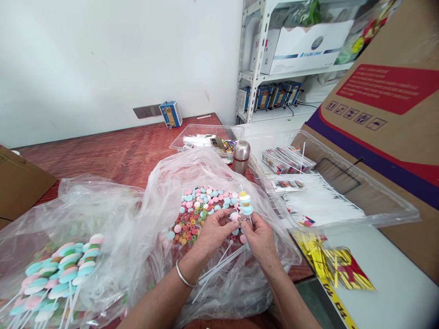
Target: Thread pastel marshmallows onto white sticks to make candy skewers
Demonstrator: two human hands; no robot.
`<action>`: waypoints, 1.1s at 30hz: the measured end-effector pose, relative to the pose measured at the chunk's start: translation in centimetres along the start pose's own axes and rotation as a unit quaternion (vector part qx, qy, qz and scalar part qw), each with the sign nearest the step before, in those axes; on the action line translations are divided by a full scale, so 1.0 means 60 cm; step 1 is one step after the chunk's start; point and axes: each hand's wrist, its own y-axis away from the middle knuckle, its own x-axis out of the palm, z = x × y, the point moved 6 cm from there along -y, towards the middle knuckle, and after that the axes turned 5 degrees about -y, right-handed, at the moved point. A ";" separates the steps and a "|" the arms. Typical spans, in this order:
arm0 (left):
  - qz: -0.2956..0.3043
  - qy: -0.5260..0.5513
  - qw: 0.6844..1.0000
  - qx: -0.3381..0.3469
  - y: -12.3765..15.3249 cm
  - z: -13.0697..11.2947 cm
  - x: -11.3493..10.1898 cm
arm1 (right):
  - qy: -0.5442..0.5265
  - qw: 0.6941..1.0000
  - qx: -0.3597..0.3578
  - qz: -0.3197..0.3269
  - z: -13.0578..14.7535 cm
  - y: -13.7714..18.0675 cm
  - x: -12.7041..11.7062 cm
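Note:
My right hand pinches a white stick that carries stacked pastel candy discs. My left hand is closed on a pink candy disc just beside the stick's lower end. Both hands hover over an open clear plastic bag filled with loose pastel discs and small coloured candy rings. Several bare white sticks lie in the bag under my hands. A silver bangle circles my left wrist.
A second clear bag at lower left holds several finished candy skewers. At the right are a clear tray with white sticks and packets, yellow twist ties, and a large cardboard box. A steel flask stands behind the bag.

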 end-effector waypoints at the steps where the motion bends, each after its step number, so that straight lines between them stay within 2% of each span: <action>1: 0.000 -0.005 1.000 0.006 0.000 0.003 -0.002 | 0.007 1.000 0.001 -0.003 0.000 -0.001 0.001; 5: -0.022 -0.027 0.999 0.033 -0.004 0.007 -0.011 | 0.059 0.998 0.007 -0.002 0.001 -0.001 0.003; 8: -0.077 -0.019 0.996 0.041 -0.011 -0.001 -0.025 | 0.097 0.995 -0.002 0.005 0.009 0.016 -0.002; 13: -0.154 -0.010 0.987 0.049 -0.018 -0.027 -0.048 | 0.108 0.989 0.018 0.101 0.017 0.070 0.003; 17: -0.168 -0.051 0.983 0.055 -0.019 -0.031 -0.055 | 0.055 0.984 0.083 0.145 0.001 0.096 0.013; 22: -0.130 -0.081 0.984 0.086 -0.022 -0.022 -0.051 | -0.054 0.973 0.160 0.155 -0.020 0.100 0.019; 28: -0.132 -0.111 0.980 0.103 -0.015 -0.023 -0.045 | -0.213 0.927 0.290 0.109 -0.003 0.113 0.032; 33: -0.147 -0.130 0.974 0.110 -0.010 -0.026 -0.040 | -0.279 0.907 0.306 0.081 0.011 0.120 0.056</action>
